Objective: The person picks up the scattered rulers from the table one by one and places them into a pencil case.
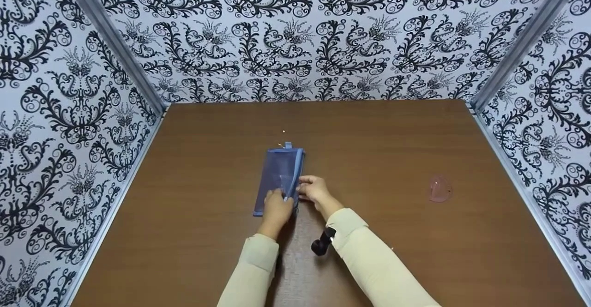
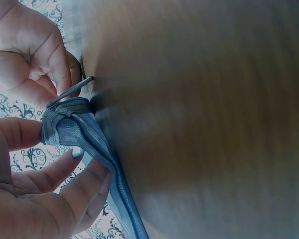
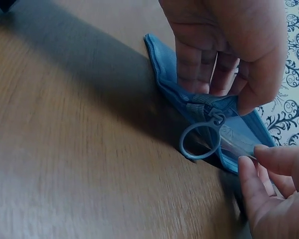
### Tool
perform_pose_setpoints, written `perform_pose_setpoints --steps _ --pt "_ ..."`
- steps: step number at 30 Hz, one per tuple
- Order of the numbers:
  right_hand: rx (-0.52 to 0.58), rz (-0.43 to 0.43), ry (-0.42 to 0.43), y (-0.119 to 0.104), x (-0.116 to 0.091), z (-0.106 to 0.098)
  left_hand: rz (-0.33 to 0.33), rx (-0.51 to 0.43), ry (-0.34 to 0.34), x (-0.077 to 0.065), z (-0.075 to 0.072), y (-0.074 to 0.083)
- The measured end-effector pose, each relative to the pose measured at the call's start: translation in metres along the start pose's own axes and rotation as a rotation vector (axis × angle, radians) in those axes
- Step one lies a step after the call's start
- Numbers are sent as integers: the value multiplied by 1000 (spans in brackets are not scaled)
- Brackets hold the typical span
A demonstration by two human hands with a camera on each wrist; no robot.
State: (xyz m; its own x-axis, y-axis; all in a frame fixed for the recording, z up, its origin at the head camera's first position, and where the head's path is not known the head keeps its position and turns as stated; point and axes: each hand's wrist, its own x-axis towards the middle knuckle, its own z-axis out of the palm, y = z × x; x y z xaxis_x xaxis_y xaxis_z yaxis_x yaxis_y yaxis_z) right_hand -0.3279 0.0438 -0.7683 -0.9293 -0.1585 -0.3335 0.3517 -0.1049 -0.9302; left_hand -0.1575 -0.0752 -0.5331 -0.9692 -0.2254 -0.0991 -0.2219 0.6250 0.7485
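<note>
A blue mesh zip pouch (image 1: pixel 280 171) lies lengthwise on the table in the head view, its zip edge on the right. My left hand (image 1: pixel 278 207) grips the pouch's near end. In the left wrist view, my left thumb and fingers hold the zip edge. A ring-shaped zip pull (image 3: pixel 201 141) hangs from the slider, and the zip gapes open beside it. My right hand (image 1: pixel 316 191) is at the zip edge. In the right wrist view, its thumb and finger pinch a clear plastic piece (image 3: pixel 237 145) at the opening. The rest of that piece is hidden in the pouch.
A pink transparent protractor (image 1: pixel 441 189) lies on the brown wooden table (image 1: pixel 378 150) at the right. Patterned panels (image 1: pixel 295 39) with grey frames enclose the table on the back and both sides. A black wrist camera (image 1: pixel 322 243) sticks out below the right cuff.
</note>
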Motion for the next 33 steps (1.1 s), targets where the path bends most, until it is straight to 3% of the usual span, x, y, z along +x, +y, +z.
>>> perform_pose_setpoints --steps 4,8,11,15,19,21,23,25,29,31,33 --pt "1 18 -25 40 42 -9 14 2 3 0 0 0" --pt "8 34 -33 43 45 -8 17 4 7 0 0 -1" --pt "-13 41 -30 20 21 -1 19 13 11 0 0 -1" --pt "-68 31 -9 -30 -32 16 17 24 12 1 1 -1" --pt "-53 -48 -35 -73 -83 26 15 21 14 1 0 -1" --pt "-75 -44 -15 -87 -98 33 16 17 13 1 0 -1" --pt "-67 -64 -21 -75 -86 29 23 15 16 1 0 -1" --pt "-86 -14 16 -57 -65 27 30 13 18 0 0 -1" --pt "-53 -35 -1 12 7 5 42 14 22 0 1 -3" --pt "-57 -39 5 26 21 1 41 14 21 0 1 -3" --pt "-82 -40 30 22 17 3 38 15 19 0 1 -4"
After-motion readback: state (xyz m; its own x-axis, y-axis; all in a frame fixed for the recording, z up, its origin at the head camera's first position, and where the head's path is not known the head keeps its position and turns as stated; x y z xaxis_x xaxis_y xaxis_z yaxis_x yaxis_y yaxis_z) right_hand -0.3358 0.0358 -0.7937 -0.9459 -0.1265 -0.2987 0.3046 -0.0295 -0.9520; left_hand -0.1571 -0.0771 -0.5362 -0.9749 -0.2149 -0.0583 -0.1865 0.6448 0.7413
